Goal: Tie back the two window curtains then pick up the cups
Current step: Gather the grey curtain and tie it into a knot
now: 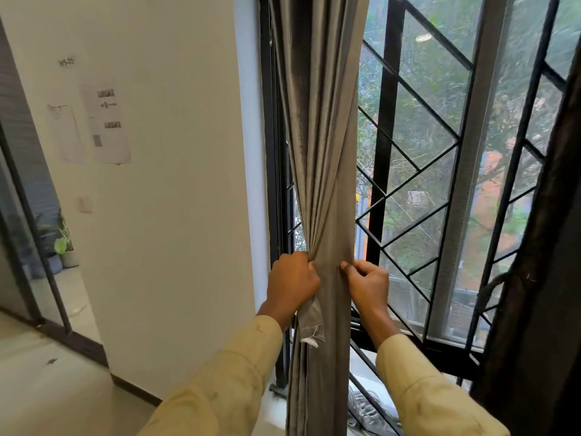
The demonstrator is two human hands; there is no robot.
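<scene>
A grey curtain (317,136) hangs gathered into a narrow bunch at the left side of the window. My left hand (292,281) grips the bunch from the left, and a short grey tie-back strip (309,322) hangs down below that hand. My right hand (366,284) pinches the fabric on the bunch's right side at the same height. A second, dark curtain (540,278) hangs along the right edge of the view, gathered with a loop of cord (489,287) at its side. No cups are in view.
A black diamond-pattern window grille (418,171) stands behind the curtains, with trees outside. A white wall (176,184) with taped papers (107,124) lies to the left. Beyond it are a glass door frame (28,215) and potted plants (64,247).
</scene>
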